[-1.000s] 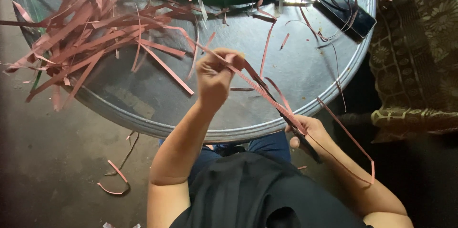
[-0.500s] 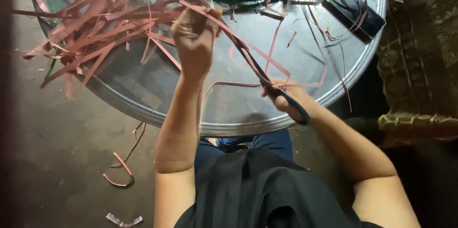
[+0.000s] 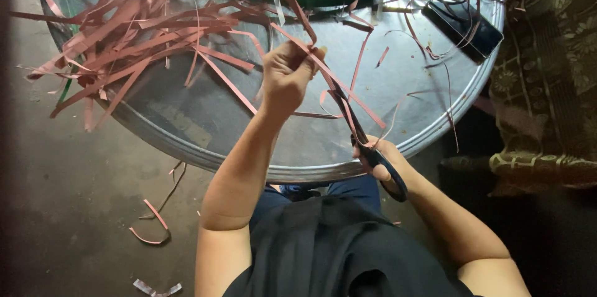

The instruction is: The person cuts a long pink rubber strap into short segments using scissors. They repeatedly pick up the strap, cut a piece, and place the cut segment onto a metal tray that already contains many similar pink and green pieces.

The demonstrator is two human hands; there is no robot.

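The left hand (image 3: 287, 76) pinches a pink strip (image 3: 348, 95) taut; the right hand (image 3: 379, 160) grips black scissors (image 3: 367, 148) slitting it lengthwise; steady tension seems needed next.

left hand (image 3: 286, 79) drawn back lower, scissors (image 3: 367, 141) advanced up the pink strip (image 3: 348, 95) — nearer
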